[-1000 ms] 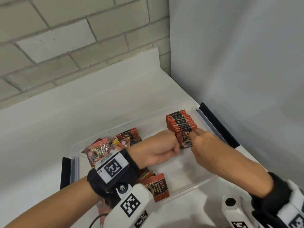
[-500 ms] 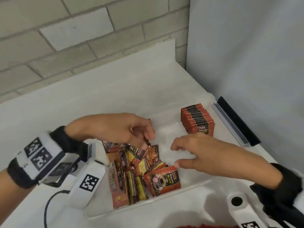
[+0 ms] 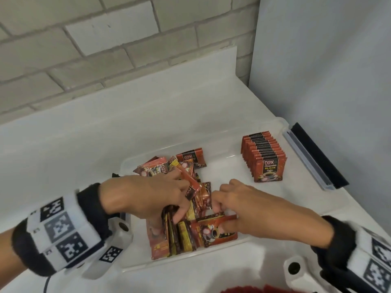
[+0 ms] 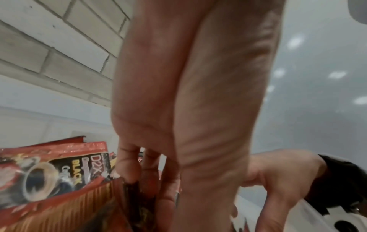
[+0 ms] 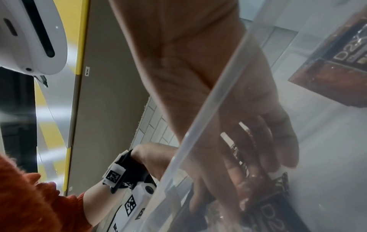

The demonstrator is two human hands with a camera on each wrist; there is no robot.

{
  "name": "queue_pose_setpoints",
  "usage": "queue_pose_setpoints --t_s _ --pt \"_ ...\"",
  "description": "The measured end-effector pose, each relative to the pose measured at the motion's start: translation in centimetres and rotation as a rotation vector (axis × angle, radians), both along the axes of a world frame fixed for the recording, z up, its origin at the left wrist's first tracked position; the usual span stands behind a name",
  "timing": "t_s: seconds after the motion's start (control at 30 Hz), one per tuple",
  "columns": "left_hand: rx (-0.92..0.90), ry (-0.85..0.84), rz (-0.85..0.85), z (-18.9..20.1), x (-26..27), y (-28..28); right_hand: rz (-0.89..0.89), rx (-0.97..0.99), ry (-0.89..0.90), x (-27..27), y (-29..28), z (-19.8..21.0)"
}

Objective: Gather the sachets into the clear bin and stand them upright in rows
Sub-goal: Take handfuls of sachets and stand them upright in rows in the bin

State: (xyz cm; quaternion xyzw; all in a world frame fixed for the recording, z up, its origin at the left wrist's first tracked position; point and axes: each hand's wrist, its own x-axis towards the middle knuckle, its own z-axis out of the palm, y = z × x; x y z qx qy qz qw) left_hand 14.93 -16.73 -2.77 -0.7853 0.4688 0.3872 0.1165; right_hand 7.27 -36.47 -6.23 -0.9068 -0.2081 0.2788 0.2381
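Note:
A clear bin [image 3: 211, 260] sits on the white table. At its right end a row of red sachets [image 3: 263, 157] stands upright, with "D2X Black Coffee" on the front one. Loose sachets [image 3: 190, 159] are piled in its left half. My left hand [image 3: 179, 210] is dug into the pile, fingers curled round a bundle of sachets [image 3: 171, 235] standing on edge, seen up close in the left wrist view [image 4: 59, 172]. My right hand [image 3: 220, 210] pinches a red sachet [image 3: 215, 231] at the pile's near right; this sachet [image 5: 268, 208] shows dimly through the bin wall.
A grey and black latch bar [image 3: 317, 157] lies along the bin's right end. A brick wall runs behind the table and a pale panel [image 3: 317, 60] stands close on the right. The bin floor [image 3: 243, 199] between pile and row is bare.
Both hands left the standing row and moved left to the loose pile. The left hand has dug into the sachets and the right hand has taken hold of one.

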Motion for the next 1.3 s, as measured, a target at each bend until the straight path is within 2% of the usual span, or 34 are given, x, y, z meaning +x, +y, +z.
queue_pose_setpoints --t_s 0.13,0.23,0.4,0.53,0.73,0.8,0.9,0.97,1.13,1.23,1.3 --pt "-0.069 0.053 0.034 0.6 0.2 0.2 -0.009 0.027 0.062 -0.1 -0.2 0.0" --pt "0.0 0.091 0.101 0.9 0.2 0.3 -0.015 0.066 0.089 -0.2 -0.4 0.1" --pt "0.095 0.074 0.051 0.5 -0.1 0.6 -0.071 0.112 0.096 -0.1 -0.7 0.0" --pt "-0.022 0.149 0.116 1.3 0.8 0.5 -0.184 0.239 0.064 0.1 -1.3 -0.1" --pt "-0.218 0.312 0.357 5.8 2.2 -2.0 -0.387 0.536 -0.016 0.4 -2.9 0.3" --pt "-0.273 0.264 0.34 6.7 2.5 -3.6 -0.443 0.67 0.046 0.4 -3.2 0.3" --pt "-0.3 0.196 0.306 7.0 2.8 -6.4 -0.583 0.914 0.279 0.4 -3.5 0.5" --pt "-0.33 0.173 0.289 6.8 3.0 -8.1 -0.621 1.04 0.359 0.2 -4.0 0.5" --pt "-0.474 0.089 0.26 6.0 3.7 -11.1 -0.656 0.997 0.291 -0.1 -6.0 0.6" --pt "-0.573 0.055 0.27 5.1 4.3 -11.8 -0.737 1.07 0.243 0.1 -6.8 0.7" --pt "-0.645 0.054 0.355 4.8 4.5 -11.9 -0.775 1.132 0.21 0.2 -7.3 0.7"
